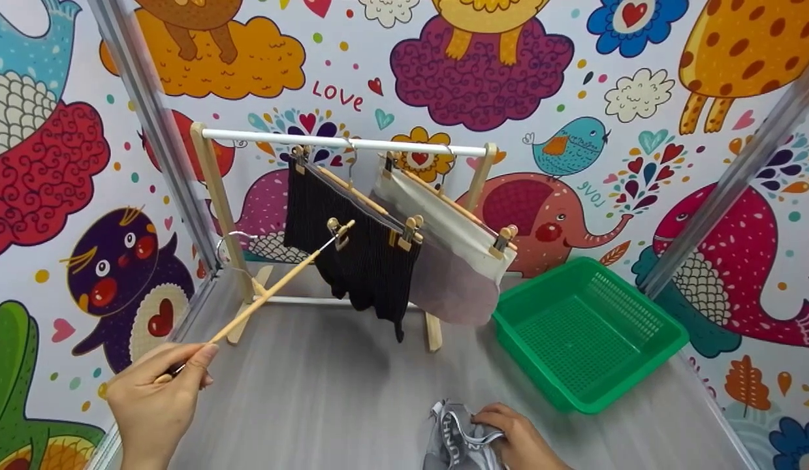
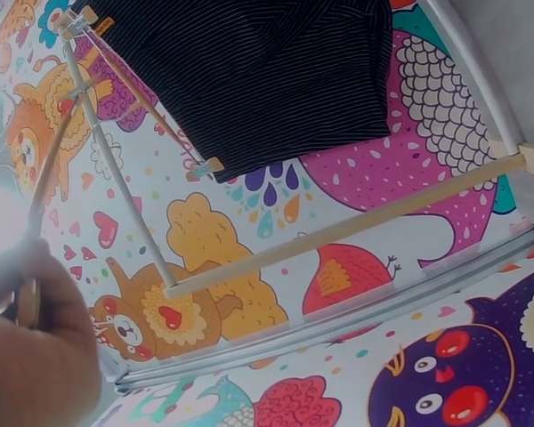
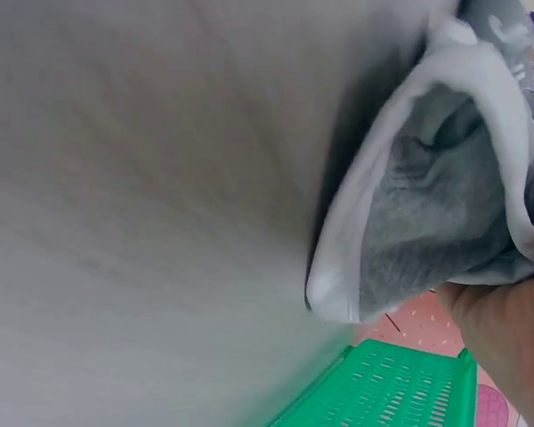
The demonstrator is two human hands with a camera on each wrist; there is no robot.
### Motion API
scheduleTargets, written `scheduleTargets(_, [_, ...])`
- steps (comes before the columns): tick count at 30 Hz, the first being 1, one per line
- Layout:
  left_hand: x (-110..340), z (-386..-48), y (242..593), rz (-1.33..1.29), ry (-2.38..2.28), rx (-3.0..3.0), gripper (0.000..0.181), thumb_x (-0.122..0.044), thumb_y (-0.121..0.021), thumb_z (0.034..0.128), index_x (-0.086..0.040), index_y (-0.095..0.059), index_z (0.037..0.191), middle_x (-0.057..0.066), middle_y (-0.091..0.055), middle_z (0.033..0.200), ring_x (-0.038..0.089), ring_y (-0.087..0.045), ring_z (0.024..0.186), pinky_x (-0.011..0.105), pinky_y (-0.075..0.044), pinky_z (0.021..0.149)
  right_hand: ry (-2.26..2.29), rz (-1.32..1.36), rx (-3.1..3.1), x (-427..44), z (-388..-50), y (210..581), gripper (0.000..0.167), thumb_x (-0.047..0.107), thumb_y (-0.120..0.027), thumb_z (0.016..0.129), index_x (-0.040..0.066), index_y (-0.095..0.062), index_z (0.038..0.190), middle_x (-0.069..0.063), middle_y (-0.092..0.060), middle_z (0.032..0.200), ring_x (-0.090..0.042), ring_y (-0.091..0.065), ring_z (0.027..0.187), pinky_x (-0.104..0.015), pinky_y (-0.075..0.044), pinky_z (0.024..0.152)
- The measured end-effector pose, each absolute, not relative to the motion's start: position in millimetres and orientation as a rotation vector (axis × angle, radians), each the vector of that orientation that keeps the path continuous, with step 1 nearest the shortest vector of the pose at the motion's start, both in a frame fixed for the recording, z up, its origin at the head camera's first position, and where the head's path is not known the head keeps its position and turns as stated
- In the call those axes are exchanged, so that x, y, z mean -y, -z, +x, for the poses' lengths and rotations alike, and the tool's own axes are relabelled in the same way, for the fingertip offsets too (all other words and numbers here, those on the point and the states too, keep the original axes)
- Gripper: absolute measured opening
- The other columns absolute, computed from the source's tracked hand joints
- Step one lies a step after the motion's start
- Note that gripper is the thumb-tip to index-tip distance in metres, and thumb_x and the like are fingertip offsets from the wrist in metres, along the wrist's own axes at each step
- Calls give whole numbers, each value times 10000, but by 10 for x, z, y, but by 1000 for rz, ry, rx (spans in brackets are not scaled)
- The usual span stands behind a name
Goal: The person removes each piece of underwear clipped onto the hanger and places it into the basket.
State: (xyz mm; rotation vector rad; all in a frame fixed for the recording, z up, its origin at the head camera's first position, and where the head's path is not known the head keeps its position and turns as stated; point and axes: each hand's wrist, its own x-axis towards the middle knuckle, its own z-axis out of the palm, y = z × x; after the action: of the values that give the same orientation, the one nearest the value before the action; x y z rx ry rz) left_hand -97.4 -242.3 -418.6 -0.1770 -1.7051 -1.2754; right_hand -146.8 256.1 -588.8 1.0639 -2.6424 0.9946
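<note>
One left hand (image 1: pixel 157 395) of ours, head view: fingers curled round a wooden clip hanger (image 1: pixel 273 290) before a black garment (image 1: pixel 362 251) on the rack (image 1: pixel 273 136); one right hand (image 1: pixel 525 438), fingers closed on a grey garment (image 1: pixel 453 434) near the green basket (image 1: pixel 531 365). Left wrist view: we hold the hanger's bar. Right wrist view: we grip the grey garment, white-edged opening gaping.

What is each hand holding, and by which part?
The left hand grips a wooden clip hanger by its near end; the right hand holds a grey garment at its banded edge.
</note>
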Motion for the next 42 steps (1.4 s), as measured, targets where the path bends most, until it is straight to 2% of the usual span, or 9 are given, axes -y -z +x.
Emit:
scheduleTargets(6, [2396,-1039,4112,-165,1217,1672,189,271,-795,715,121,-778,830,2,-699,694,-2,-600,496,89,-446,469,-1089,1086,2523,-2546,-1462,5818,502,-209,-725,770,108,-757,1158,-35,-697,1113,-162,-677,999,-314,-586,831])
scheduleTargets(11, [2369,-1105,4067,-163,1141,1654,172,246,-810,721,105,-783,815,11,-691,690,-40,-591,525,77,-436,490,-1134,1075,2451,-2552,-1461,5754,637,-284,-635,678,99,-750,1174,-57,-711,1112,-179,-692,997,-283,-574,861])
scheduleTargets(14, [2345,-1143,4063,-156,1064,1661,179,237,-829,703,102,-785,812,65,-674,666,-64,-564,551,60,-426,521,-1184,1036,2429,-2568,-1457,5725,715,-312,-569,611,97,-752,1168,-67,-722,1104,-168,-691,1003,-235,-549,888])
scheduleTargets(18, [2318,-1183,4052,-131,960,1672,164,213,-846,701,109,-781,810,172,-657,651,-79,-507,601,38,-394,574,-1239,945,2402,-2590,-1448,5693,720,-316,-578,589,100,-766,1146,-76,-734,1089,-145,-691,1013,-160,-505,911])
scheduleTargets(22, [2301,-1228,4005,-100,891,1671,132,191,-847,724,117,-776,806,218,-673,672,-92,-486,648,24,-362,609,-1244,890,2373,-2596,-1456,5643,696,-322,-605,601,91,-773,1136,-67,-740,1077,-146,-699,1009,-119,-475,918])
scheduleTargets(26, [2295,-1304,3947,-90,844,1671,128,187,-850,725,116,-773,798,214,-681,675,-86,-499,662,17,-362,635,-1322,805,2413,-2610,-1442,5524,638,-309,-608,664,80,-770,1144,-71,-739,1100,-123,-683,1042,-134,-487,906])
scheduleTargets(31, [2314,-1454,3888,-64,849,1673,104,167,-847,754,105,-779,801,196,-654,641,-78,-453,629,23,-324,620,-1580,524,2544,-2620,-1386,5322,552,-236,-616,747,54,-758,1195,-105,-720,1200,-55,-630,1112,-171,-496,919])
scheduleTargets(35, [2332,-1571,3844,-43,841,1678,80,119,-854,782,86,-793,822,184,-660,649,-70,-441,646,54,-305,627,-1719,334,2551,-2606,-1387,5208,496,-202,-617,798,20,-743,1224,-122,-706,1240,-73,-641,1095,-209,-521,900])
scheduleTargets(42, [2301,-1774,3718,-75,776,1695,42,66,-836,827,75,-796,831,169,-652,645,74,-447,575,92,-279,590,-1689,264,2501,-2631,-1404,5145,444,-210,-629,804,-20,-745,1188,3,-740,1165,-74,-661,1058,-201,-524,879])
